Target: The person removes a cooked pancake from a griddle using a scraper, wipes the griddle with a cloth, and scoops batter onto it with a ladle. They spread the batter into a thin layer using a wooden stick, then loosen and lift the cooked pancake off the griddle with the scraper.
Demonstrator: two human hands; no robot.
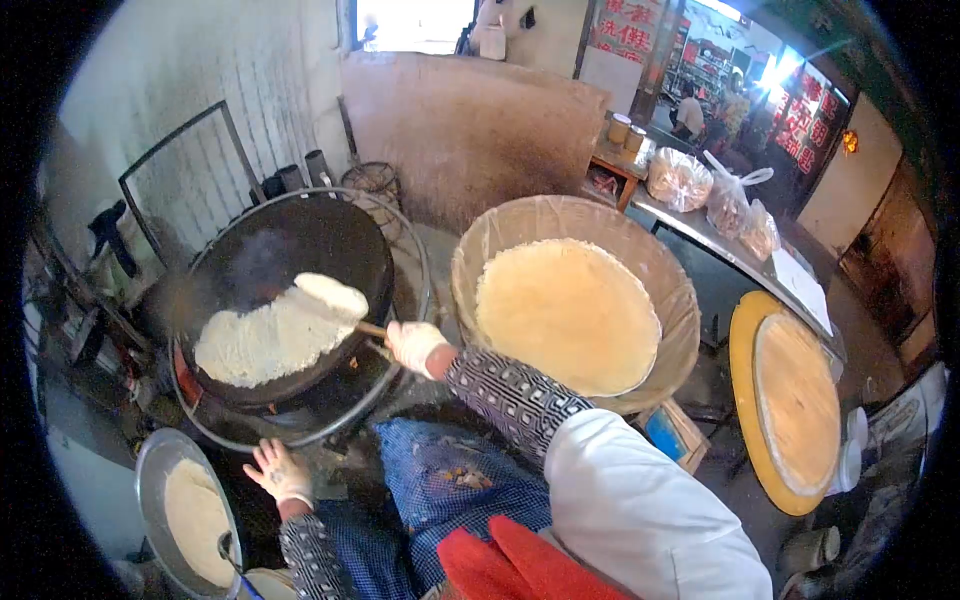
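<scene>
My right hand (418, 348), in a pale glove, is closed around a short wooden-handled spreader (372, 330). Its handle points left over a large black round griddle (340, 235). A whitish, oval shape lies at the handle's far end, and I cannot tell whether it is the tool's head or folded batter. Pale, ragged-edged batter (262, 345) covers the front part of the griddle. My left hand (282, 472), also gloved, has its fingers spread below the griddle's metal ring (330, 432). It is between that ring and a metal basin (160, 480) of pale batter (197, 515).
A ladle (226, 545) rests in the basin. Right of the griddle, a lined round basket (680, 370) holds thin round pancakes (570, 310). Another pancake stack (797, 400) lies on a yellow round board (745, 350). Bagged food (680, 178) stands on a side table (735, 250).
</scene>
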